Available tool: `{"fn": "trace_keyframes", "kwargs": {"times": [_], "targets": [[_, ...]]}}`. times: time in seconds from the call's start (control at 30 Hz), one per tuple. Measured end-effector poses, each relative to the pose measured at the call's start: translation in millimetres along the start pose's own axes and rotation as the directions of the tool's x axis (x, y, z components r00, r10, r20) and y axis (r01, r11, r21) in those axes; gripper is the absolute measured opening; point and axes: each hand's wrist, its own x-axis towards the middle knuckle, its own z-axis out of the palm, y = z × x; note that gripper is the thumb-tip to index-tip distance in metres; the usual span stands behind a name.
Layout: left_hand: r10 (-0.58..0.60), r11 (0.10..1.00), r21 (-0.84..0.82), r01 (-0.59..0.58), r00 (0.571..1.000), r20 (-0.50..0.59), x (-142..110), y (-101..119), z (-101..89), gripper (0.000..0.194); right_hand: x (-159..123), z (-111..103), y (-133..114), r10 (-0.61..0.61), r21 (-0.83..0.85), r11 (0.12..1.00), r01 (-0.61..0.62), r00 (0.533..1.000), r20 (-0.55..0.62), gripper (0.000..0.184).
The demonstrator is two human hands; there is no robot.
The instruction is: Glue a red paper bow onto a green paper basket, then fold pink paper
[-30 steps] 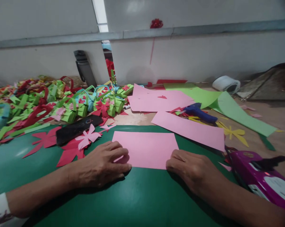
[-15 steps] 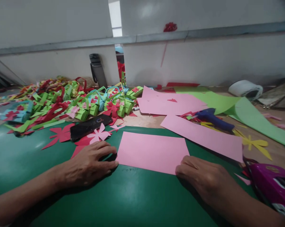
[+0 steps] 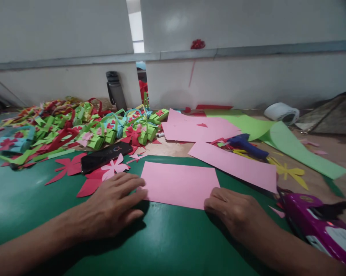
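A pink sheet of paper (image 3: pixel 178 184) lies flat on the green mat (image 3: pixel 173 241) in front of me. My right hand (image 3: pixel 230 207) pinches the sheet's near right corner, its fingers curled together. At the opposite edge my left hand (image 3: pixel 118 201) rests with fingers stretched and thumb apart, the fingertips touching the sheet's near left corner. Just beyond my left hand are a pink paper flower (image 3: pixel 114 167), red paper flower cut-outs (image 3: pixel 71 165) and a black phone (image 3: pixel 105 156).
Small green paper baskets (image 3: pixel 98 138) are heaped at the left, before a grey bottle (image 3: pixel 115 90). At the right lie a pink strip (image 3: pixel 236 165), a blue glue gun (image 3: pixel 249 145), a yellow paper flower (image 3: pixel 290 172) and a purple device (image 3: pixel 319 222). A white roll (image 3: pixel 282 113) stands behind.
My left hand has shifted its thumb off the sheet's corner, and its fingertips now reach over the left edge. My right hand keeps its pinch. The view has swung slightly.
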Motion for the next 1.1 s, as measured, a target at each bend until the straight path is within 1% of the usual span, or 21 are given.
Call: {"fn": "trace_keyframes", "kwargs": {"times": [0.03,0.07,0.1,0.13,0.17,0.2,0.27,0.33,0.4,0.43,0.53,0.67,0.77,0.87,0.9,1.0,1.1], "targets": [[0.004,0.999,-0.032,-0.002,0.998,0.057,11,9,4.9,0.037,0,-1,-1,-0.001,-0.011,1.0,0.001,1.0,-0.005,0.029],[0.023,0.996,-0.084,-0.01,0.987,0.159,23,18,10.4,0.054,0,-1,-3,-0.002,-0.024,1.0,0.002,1.0,-0.012,0.029],[0.045,0.991,-0.131,-0.013,0.97,0.239,34,27,16.1,0.07,0,-2,-4,-0.002,-0.035,0.999,0.002,1.0,-0.021,0.03],[0.064,0.984,-0.18,-0.009,0.952,0.301,44,35,21.6,0.08,0,-2,-6,-0.003,-0.042,0.999,0.002,1.0,-0.029,0.03],[0.079,0.972,-0.235,0.004,0.936,0.344,53,42,26.5,0.084,0,-1,-7,-0.008,-0.039,0.999,0.006,0.999,-0.041,0.031],[0.105,0.959,-0.283,0.002,0.926,0.362,59,46,30.4,0.088,0,0,-8,-0.02,-0.033,0.999,0.018,0.998,-0.062,0.031],[0.125,0.938,-0.346,0.017,0.914,0.385,65,50,34.9,0.089,0,3,-10,-0.062,-0.041,0.998,0.057,0.989,-0.131,0.031],[0.125,0.93,-0.365,0.033,0.908,0.401,64,49,35.1,0.09,-2,7,-12,-0.129,-0.101,0.989,0.111,0.972,-0.195,0.031],[0.121,0.931,-0.362,0.039,0.905,0.409,60,47,33.0,0.091,-4,9,-14,-0.179,-0.175,0.974,0.141,0.959,-0.22,0.034],[0.118,0.932,-0.359,0.041,0.904,0.411,58,46,31.9,0.091,-4,10,-16,-0.185,-0.192,0.971,0.145,0.96,-0.209,0.036],[0.114,0.93,-0.365,0.05,0.903,0.415,56,43,30.0,0.09,-5,9,-20,-0.175,-0.191,0.971,0.144,0.972,-0.157,0.038],[0.137,0.93,-0.365,0.047,0.876,0.462,57,37,28.3,0.086,-4,3,-21,-0.147,-0.156,0.979,0.135,0.987,-0.063,0.031],[0.153,0.933,-0.359,0.028,0.872,0.465,55,30,26.8,0.075,-1,-6,-20,-0.106,-0.073,0.991,0.111,0.992,0.066,0.033],[0.147,0.938,-0.346,0.015,0.887,0.438,50,27,29.0,0.068,2,-13,-20,-0.069,-0.005,0.997,0.072,0.976,0.207,0.031],[0.146,0.941,-0.34,0.009,0.893,0.426,49,27,30.7,0.068,3,-15,-20,-0.059,0.008,0.998,0.059,0.97,0.236,0.03],[0.148,0.945,-0.326,-0.015,0.91,0.387,46,27,36.7,0.074,4,-16,-21,-0.045,0.02,0.999,0.041,0.965,0.258,0.032],[0.149,0.951,-0.309,-0.03,0.917,0.371,45,28,40.4,0.075,5,-16,-21,-0.039,0.012,0.999,0.037,0.962,0.269,0.033]]}}
